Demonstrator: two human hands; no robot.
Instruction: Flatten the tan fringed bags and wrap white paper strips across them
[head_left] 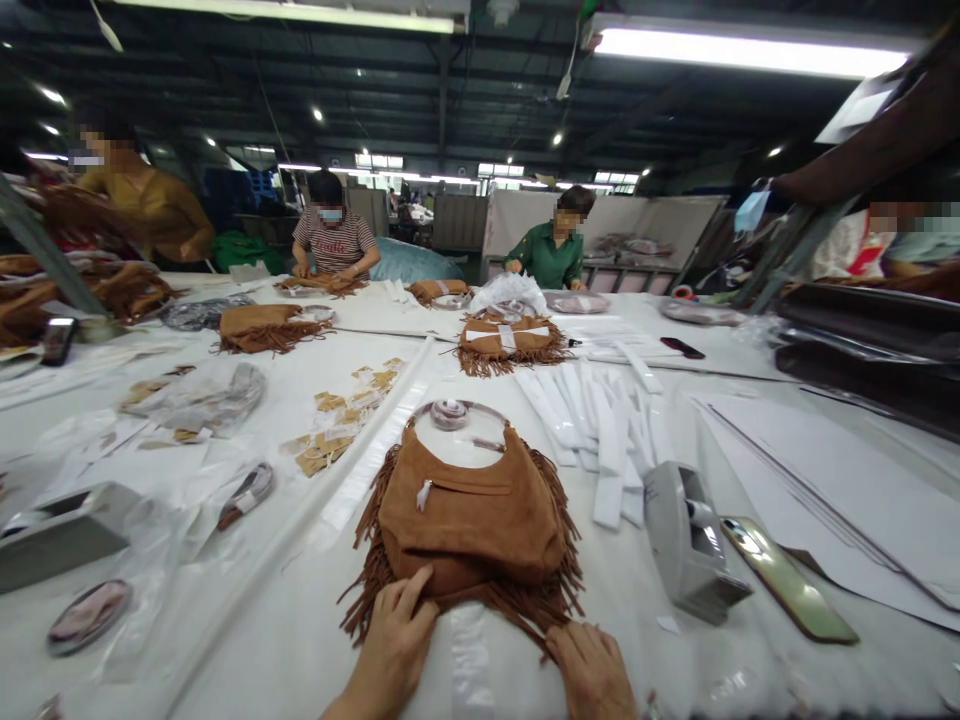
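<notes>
Against the fingers (412, 592), a fringed bag (472, 500)

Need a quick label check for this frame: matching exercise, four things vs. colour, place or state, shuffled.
Column one:
1. Nearest bag
2. Left hand
3. White strips
4. Nearest phone

Column two:
A. Spread in a loose, overlapping heap
B. Greenish gold, beside a grey tape dispenser
C. Brown, with fringe
D. Touching the nearest bag's lower part

Pairs: 1-C, 2-D, 3-A, 4-B
</notes>
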